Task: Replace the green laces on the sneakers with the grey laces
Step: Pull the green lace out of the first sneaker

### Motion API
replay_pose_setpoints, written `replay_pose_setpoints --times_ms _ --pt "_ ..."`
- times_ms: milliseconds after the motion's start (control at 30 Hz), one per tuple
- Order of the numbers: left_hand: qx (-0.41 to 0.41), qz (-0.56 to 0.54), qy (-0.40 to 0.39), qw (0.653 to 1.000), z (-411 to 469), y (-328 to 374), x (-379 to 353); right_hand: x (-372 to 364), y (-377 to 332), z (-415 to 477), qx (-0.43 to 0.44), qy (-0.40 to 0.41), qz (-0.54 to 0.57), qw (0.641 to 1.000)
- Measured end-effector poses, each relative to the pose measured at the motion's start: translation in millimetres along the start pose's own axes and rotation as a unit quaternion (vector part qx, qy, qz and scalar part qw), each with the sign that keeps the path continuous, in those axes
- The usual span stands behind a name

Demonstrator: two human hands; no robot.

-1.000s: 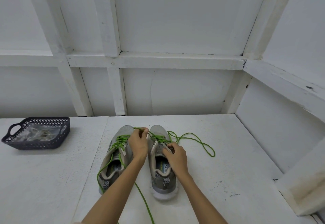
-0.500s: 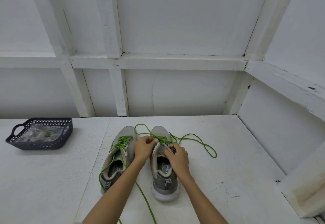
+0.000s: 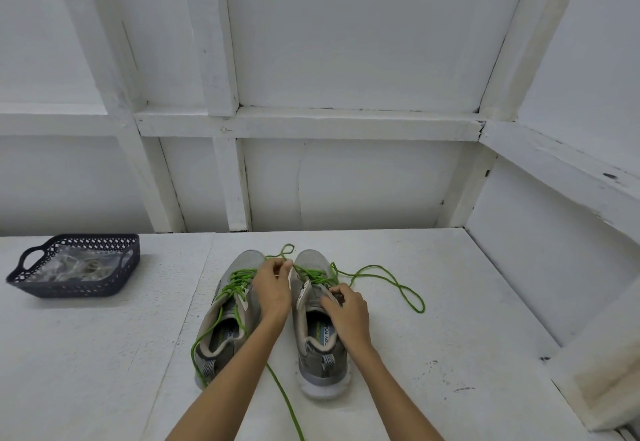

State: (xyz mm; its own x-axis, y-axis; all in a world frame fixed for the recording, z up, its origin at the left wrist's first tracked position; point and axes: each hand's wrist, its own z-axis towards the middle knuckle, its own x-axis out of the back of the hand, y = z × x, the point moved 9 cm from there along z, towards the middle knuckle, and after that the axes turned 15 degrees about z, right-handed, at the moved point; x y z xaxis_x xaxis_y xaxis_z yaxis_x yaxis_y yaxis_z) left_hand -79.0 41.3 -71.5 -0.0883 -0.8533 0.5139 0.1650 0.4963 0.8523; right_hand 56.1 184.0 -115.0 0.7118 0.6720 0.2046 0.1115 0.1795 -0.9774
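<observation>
Two grey sneakers stand side by side on the white table, toes pointing away from me. The left sneaker [image 3: 228, 316] still has its green lace [image 3: 239, 279] threaded through the eyelets. My left hand [image 3: 273, 290] pinches a strand of the right sneaker's green lace [image 3: 388, 279] between the two toes, a small loop showing above the fingers. My right hand [image 3: 346, 312] grips the tongue and upper of the right sneaker [image 3: 320, 343]. The loosened lace trails in a long loop to the right and another end runs toward me.
A dark blue mesh basket [image 3: 74, 288] with a clear plastic bag of laces inside sits at the left of the table. White framed walls close the back and right side. A white block [image 3: 599, 371] juts in at the lower right.
My left hand has drawn the green lace out a little, and the loop above the toes has become smaller. My right hand stays on the right sneaker.
</observation>
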Motion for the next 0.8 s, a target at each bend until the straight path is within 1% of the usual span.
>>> replay_pose_setpoints --times_ms 33,67,100,167,200,233,267,367,400,433,467,533,567,600,633,700,733,767,800 --pt "0.004 -0.018 0.017 1.000 1 2 5 0 1 0 -0.002 0.001 0.001 1.000" --pt "0.006 -0.017 0.005 1.000 1 2 2 0 1 0 -0.004 0.002 0.001 1.000" --pt "0.005 0.002 -0.029 1.000 2 1 -5 1 1 0 -0.004 0.002 -0.001 1.000" --pt "-0.005 0.067 -0.123 0.990 3 -8 -27 1 0 0 -0.004 0.004 -0.004 1.000" --pt "-0.010 0.089 -0.150 0.985 2 -13 -34 1 0 0 -0.003 0.004 -0.005 1.000" --pt "-0.012 0.090 -0.149 0.985 1 -15 -35 1 0 0 -0.003 0.003 -0.006 1.000" --pt "-0.015 0.069 -0.122 0.990 1 -13 -31 1 -1 0 -0.001 0.001 -0.006 1.000" --pt "0.014 -0.026 0.019 0.999 -3 -1 -1 1 -1 0 0.000 0.001 -0.002 1.000" --pt "0.023 -0.045 0.035 0.998 -4 -1 3 1 -1 0 0.000 0.002 -0.002 1.000" --pt "0.029 -0.044 0.022 0.998 -4 -1 1 1 0 0 -0.001 0.003 -0.003 1.000" --pt "0.026 -0.024 -0.011 0.999 -2 -3 -6 1 -1 0 -0.001 0.004 -0.004 1.000" --pt "0.010 0.037 -0.106 0.994 -1 -11 -29 2 0 0 -0.003 0.007 -0.006 1.000" --pt "0.007 0.051 -0.136 0.989 -1 -16 -36 2 0 0 -0.005 0.007 -0.006 1.000" --pt "0.006 0.047 -0.136 0.990 -1 -18 -36 2 0 0 -0.005 0.007 -0.007 1.000" --pt "0.006 0.033 -0.105 0.994 0 -16 -30 2 0 0 -0.005 0.006 -0.008 1.000" --pt "0.015 -0.014 0.000 1.000 -1 -7 -6 1 1 1 -0.005 0.005 -0.005 1.000" --pt "0.016 -0.044 0.037 0.998 -2 -2 4 1 1 1 -0.004 0.006 -0.002 1.000" --pt "0.018 -0.054 0.036 0.998 -2 0 5 2 2 1 -0.005 0.008 0.001 1.000" --pt "0.018 -0.042 0.008 0.999 0 1 1 2 2 1 -0.004 0.009 0.001 1.000"
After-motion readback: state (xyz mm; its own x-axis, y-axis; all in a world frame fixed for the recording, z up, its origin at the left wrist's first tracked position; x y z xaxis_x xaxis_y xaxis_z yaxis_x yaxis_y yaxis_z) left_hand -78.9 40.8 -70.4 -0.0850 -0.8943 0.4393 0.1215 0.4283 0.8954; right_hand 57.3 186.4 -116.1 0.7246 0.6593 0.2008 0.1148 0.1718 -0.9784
